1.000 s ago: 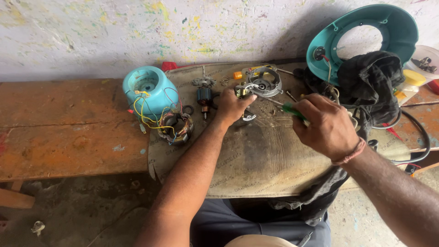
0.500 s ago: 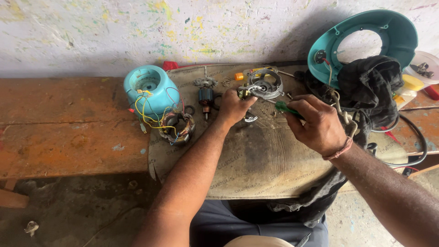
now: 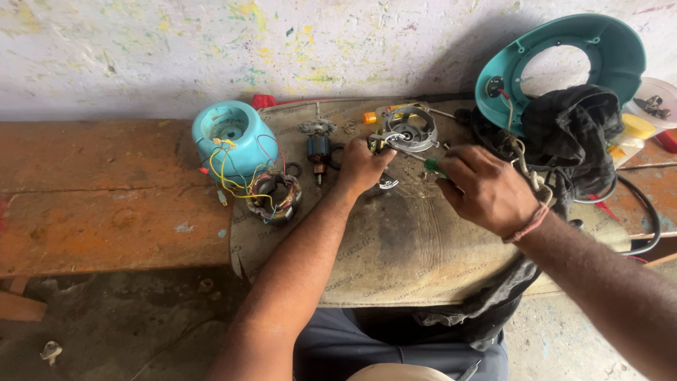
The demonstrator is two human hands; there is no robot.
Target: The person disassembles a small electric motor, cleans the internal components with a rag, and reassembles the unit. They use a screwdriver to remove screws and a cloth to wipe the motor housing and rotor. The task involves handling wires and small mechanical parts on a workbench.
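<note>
On the worn mat (image 3: 395,247) that covers the desk (image 3: 106,197), little has shifted over the last second: both hands sit a touch nearer the grey metal ring (image 3: 411,129) than before, the view has barely drifted, and nothing else on the mat has moved. By that, the work at the ring looks to be mid-way — a fine, steady job rather than a change of part.

The left hand (image 3: 361,166) is curled narrow, its fingertips pinching a small metal-and-yellow piece (image 3: 381,143) at the ring's near-left edge. The right hand (image 3: 483,187) is closed round a green-handled screwdriver (image 3: 431,166), whose thin shaft points up-left toward that same piece; whether the tip touches it I cannot tell.

The ring is dull cast metal, round and open in the middle, lying flat near the mat's far edge. Left of it stands a small armature (image 3: 318,147) with a copper-coloured winding and a toothed top. Further left, a rounded teal plastic housing (image 3: 233,141) — glossy and scuffed — trails yellow, red and blue wires into a dark wound stator (image 3: 275,197) just beside it. At far right, a teal plastic base (image 3: 564,63) with a big round hole leans against the paint-flecked wall (image 3: 211,49), a crumpled black cloth (image 3: 571,134) draped in front of it. The mat is stiff, greyish and stained, and the desk rough, reddish wood.
</note>
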